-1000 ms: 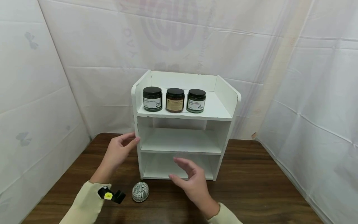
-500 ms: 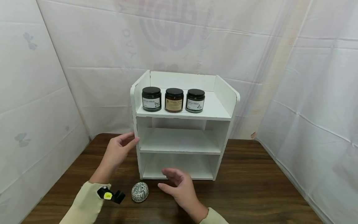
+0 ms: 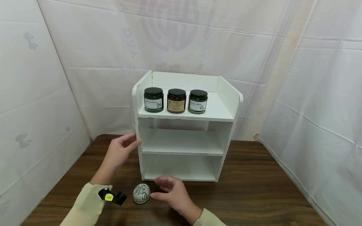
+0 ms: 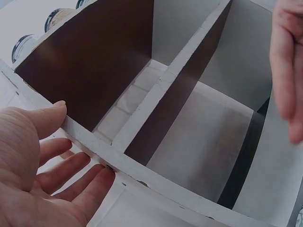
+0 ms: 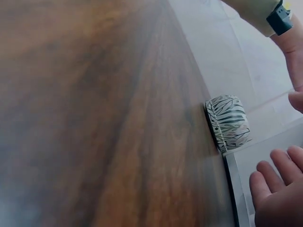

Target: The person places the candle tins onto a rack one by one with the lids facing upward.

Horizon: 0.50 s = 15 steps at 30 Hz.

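Note:
A white three-tier shelf unit (image 3: 181, 150) stands on the wooden table. My left hand (image 3: 120, 152) holds the front edge of its left side panel, thumb (image 4: 49, 120) at the front and fingers on the outer face. Just in front of the unit sits a round tin (image 3: 141, 193) with a black-and-white leaf pattern; in the right wrist view the tin (image 5: 229, 123) shows its rounded side. My right hand (image 3: 175, 193) is right beside the tin, thumb tip close to its right side, fingers relaxed and apart from the thumb.
Three scented candle jars with black lids stand in a row on the top tier: a dark green jar (image 3: 154, 100), an amber jar (image 3: 176, 101) and a green jar (image 3: 198, 102). White cloth (image 3: 99, 78) hangs behind and at both sides of the table (image 3: 254, 188).
My right hand has moved left and down, from in front of the bottom tier to the right side of the tin. My left hand, the tin and the jars stay where they were.

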Tool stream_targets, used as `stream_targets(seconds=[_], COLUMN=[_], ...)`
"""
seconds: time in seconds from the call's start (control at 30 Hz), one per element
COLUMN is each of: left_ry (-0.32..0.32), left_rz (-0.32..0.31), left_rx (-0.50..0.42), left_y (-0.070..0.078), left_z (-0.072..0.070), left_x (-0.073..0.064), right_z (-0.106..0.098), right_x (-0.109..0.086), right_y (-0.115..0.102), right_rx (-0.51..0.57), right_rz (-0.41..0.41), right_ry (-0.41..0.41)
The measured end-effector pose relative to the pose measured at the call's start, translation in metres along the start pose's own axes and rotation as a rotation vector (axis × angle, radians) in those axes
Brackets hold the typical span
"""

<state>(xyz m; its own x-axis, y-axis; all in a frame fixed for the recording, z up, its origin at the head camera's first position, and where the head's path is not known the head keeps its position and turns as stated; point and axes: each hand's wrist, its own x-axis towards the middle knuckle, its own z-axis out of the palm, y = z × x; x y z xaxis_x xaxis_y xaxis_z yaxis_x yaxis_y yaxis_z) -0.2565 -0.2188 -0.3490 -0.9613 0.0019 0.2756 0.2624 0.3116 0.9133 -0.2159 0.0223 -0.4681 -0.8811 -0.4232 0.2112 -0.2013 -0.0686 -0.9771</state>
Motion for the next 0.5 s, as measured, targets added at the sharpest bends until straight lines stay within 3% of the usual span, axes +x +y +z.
stream_targets(seconds=[0.5], left_ry=[0.0], left_rz=[0.03], left_rx=[-0.005], left_y=[-0.002], left_z=[0.0], left_x=[0.0], right_z=[0.017], right_x=[0.024], right_y=[0.01], right_rx=[-0.212], right_rz=[0.028], right_ry=[-0.108])
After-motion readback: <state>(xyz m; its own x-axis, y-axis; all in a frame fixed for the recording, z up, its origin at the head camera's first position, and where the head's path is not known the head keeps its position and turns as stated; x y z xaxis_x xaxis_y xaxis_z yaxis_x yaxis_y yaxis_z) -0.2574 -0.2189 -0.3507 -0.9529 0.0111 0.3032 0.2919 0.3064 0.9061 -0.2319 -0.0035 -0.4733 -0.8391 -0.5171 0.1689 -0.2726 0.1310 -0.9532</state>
